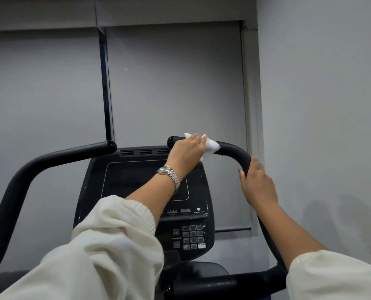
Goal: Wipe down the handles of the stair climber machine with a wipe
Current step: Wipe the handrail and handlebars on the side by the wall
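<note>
Grey wall, wipe under left hand on right handle

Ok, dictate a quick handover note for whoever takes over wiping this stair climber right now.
Left hand: holds the wipe wrapped over the top of the right handle, close to its inner end.
Right hand: grips the same handle at its bend, with no wipe.
Done: the wipe is on the right handle's top section; how much is already clean cannot be told.
Left: probably the right handle from the bend downward, then the left handle, unless it was wiped already.
</note>
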The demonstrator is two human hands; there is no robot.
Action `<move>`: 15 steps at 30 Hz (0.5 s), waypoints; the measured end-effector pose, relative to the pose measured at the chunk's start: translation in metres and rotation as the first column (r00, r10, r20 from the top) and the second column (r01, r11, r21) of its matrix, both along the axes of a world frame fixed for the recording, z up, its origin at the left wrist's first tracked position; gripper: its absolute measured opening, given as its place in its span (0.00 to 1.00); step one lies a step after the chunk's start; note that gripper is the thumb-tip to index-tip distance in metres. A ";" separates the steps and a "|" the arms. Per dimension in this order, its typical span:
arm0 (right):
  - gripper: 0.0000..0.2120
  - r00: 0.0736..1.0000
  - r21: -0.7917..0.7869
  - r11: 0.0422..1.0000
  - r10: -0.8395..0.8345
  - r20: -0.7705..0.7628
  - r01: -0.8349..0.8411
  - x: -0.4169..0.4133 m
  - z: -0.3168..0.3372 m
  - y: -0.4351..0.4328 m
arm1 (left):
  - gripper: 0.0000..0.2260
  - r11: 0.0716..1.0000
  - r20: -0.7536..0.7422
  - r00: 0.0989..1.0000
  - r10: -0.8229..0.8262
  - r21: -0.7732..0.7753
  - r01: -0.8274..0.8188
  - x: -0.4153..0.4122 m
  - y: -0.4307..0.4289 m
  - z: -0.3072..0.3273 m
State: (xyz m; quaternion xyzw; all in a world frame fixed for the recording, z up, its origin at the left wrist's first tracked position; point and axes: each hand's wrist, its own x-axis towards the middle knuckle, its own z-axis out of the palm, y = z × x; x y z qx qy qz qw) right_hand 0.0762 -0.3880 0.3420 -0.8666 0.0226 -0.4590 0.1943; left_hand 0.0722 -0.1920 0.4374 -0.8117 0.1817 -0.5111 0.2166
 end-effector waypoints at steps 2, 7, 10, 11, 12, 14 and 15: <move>0.25 1.000 -0.005 1.000 -0.009 0.013 0.009 0.000 -0.001 0.000 | 0.24 0.999 0.009 0.999 0.042 -0.027 -0.042 0.001 0.025 0.000; 0.25 0.999 -0.024 0.999 -0.033 0.011 0.034 0.002 -0.003 0.000 | 0.24 0.998 0.051 0.997 0.061 -0.006 -0.061 0.009 0.032 -0.003; 0.25 1.000 -0.018 0.999 -0.030 0.002 0.030 0.003 -0.003 0.000 | 0.24 1.000 -0.009 1.000 -0.011 -0.002 0.011 0.013 0.004 -0.008; 0.25 1.000 -0.009 1.000 -0.022 0.002 0.022 0.003 -0.003 0.000 | 0.23 0.998 -0.017 0.998 -0.056 0.000 0.056 0.016 -0.001 -0.010; 0.24 1.000 -0.002 1.000 -0.014 0.005 0.014 0.002 -0.003 0.000 | 0.23 0.996 -0.027 0.996 -0.086 -0.005 0.086 0.017 -0.002 -0.010; 0.24 1.000 -0.003 1.000 -0.005 0.015 0.005 0.002 -0.003 0.000 | 0.24 0.988 0.003 0.988 -0.154 0.010 0.154 0.013 0.011 -0.008; 0.24 1.000 -0.006 1.000 -0.002 0.020 0.003 0.001 -0.003 -0.001 | 0.25 0.984 0.045 0.983 -0.178 0.013 0.178 0.011 0.022 -0.007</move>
